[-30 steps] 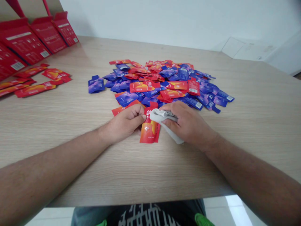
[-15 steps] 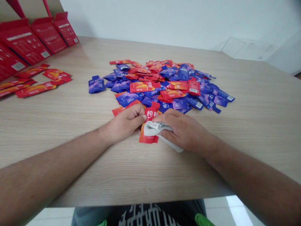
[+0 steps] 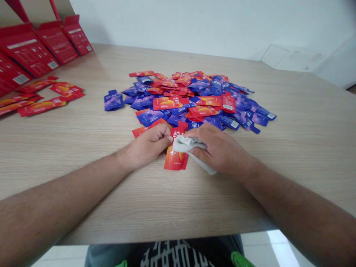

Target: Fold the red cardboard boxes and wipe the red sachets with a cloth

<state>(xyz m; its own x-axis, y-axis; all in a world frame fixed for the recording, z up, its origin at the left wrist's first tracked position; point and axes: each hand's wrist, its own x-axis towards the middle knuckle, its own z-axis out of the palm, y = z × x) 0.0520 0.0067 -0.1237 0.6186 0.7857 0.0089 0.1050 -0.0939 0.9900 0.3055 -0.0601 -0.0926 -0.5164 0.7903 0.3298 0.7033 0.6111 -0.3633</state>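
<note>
A red and orange sachet (image 3: 175, 160) lies in front of me at the near side of the pile. My left hand (image 3: 152, 145) is closed, with its thumb and curled fingers gripping the sachet's left edge. In my right hand (image 3: 217, 148) is a folded white cloth (image 3: 185, 144), pressed onto the upper middle of the sachet and hiding part of its lettering. Just beyond both hands spreads a pile of red and blue sachets (image 3: 171, 103).
Several red boxes (image 3: 32, 48) with raised flaps stand at the far left. Before them lie several red sachets (image 3: 41, 105). One blue sachet (image 3: 113, 101) sits apart, left of the pile. A white wall (image 3: 194, 29) borders the table's back edge.
My right hand has slid the cloth a little up the sachet, away from me, uncovering more of its lower part. My left hand has stayed in place.
</note>
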